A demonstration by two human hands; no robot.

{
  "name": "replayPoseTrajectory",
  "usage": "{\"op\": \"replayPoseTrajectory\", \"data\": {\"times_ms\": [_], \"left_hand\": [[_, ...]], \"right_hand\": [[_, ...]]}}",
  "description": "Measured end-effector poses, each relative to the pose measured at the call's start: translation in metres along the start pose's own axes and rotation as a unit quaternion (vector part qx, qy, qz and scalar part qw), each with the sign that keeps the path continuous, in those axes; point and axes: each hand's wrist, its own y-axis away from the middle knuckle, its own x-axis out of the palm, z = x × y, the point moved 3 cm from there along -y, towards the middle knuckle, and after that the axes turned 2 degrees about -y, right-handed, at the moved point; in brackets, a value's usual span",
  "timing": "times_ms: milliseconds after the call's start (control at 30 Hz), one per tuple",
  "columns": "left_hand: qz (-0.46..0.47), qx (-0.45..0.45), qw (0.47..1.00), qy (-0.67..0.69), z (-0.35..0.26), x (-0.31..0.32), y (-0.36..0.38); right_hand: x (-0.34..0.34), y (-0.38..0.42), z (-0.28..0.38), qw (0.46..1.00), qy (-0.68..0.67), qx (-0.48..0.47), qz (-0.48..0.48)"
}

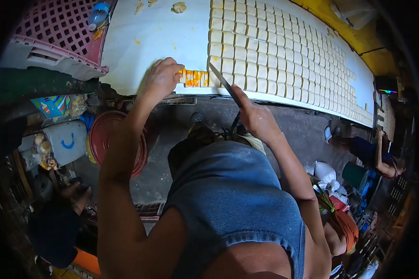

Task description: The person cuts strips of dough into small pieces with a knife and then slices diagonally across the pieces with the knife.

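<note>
Slicing is the step in hand: the right hand (256, 118) grips a long dark-bladed knife (223, 83), its tip at the near-left corner of the grid of pale yellow, soft-looking square blocks (274, 56) covering the white tabletop (153, 37). The left hand (162, 78) is curled, fingertips pressing a short row of orange-streaked cut pieces (194, 78) near the tabletop's near edge. The next cut probably calls for a straight, even press along the grid line. A pink plastic lattice crate (56, 32) sits far left.

Metal knife blade (223, 83) – dull; white table (163, 37) smooth, matt; crate (56, 32) plastic.
</note>
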Motion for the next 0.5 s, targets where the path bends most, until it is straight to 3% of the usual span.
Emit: {"op": "replayPoseTrajectory", "data": {"times_ms": [100,167,300,500], "left_hand": [[-0.029,-0.017,0.999,-0.01,-0.006,0.006,0.006],[-0.231,0.007,0.972,-0.039,-0.019,0.004,0.012],[-0.263,0.018,0.964,-0.012,-0.057,0.014,0.023],[-0.272,0.0,0.962,-0.021,-0.092,0.059,0.014]], "right_hand": [[0.004,-0.008,0.002,0.999,0.043,-0.008,0.015],[0.006,-0.012,0.001,0.998,0.056,-0.008,0.017],[0.011,-0.016,-0.001,0.998,0.044,-0.041,0.007],[0.019,-0.016,0.003,0.994,0.106,-0.016,0.014]]}}
